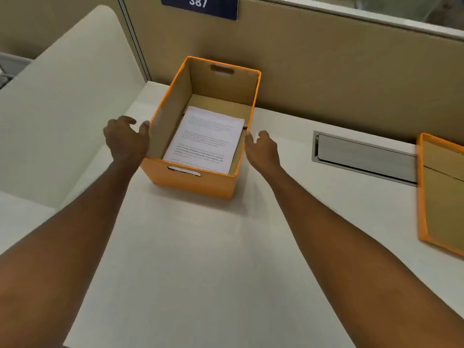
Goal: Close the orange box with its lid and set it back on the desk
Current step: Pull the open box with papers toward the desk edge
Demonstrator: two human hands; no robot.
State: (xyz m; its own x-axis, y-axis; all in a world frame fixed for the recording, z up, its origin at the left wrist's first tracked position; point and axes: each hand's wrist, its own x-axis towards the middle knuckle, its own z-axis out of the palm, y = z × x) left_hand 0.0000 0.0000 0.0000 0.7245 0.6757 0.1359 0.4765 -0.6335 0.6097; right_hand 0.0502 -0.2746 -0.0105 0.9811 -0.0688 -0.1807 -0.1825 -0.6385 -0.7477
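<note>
Open orange box (198,182) on the desk (200,259), printed papers (203,139) inside, left hand (125,139) spread, thumb touching the left wall, right hand (263,149) loosely curled beside the right wall, holding nothing, lid (442,194) well apart at right

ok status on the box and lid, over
Left hand and right hand open, either side of the orange box. Box open, papers inside. Lid upturned at desk's right, nothing blocking.

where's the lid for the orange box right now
The lid lies inside-up on the desk at the far right edge of the head view, beside the metal cable hatch.
</note>
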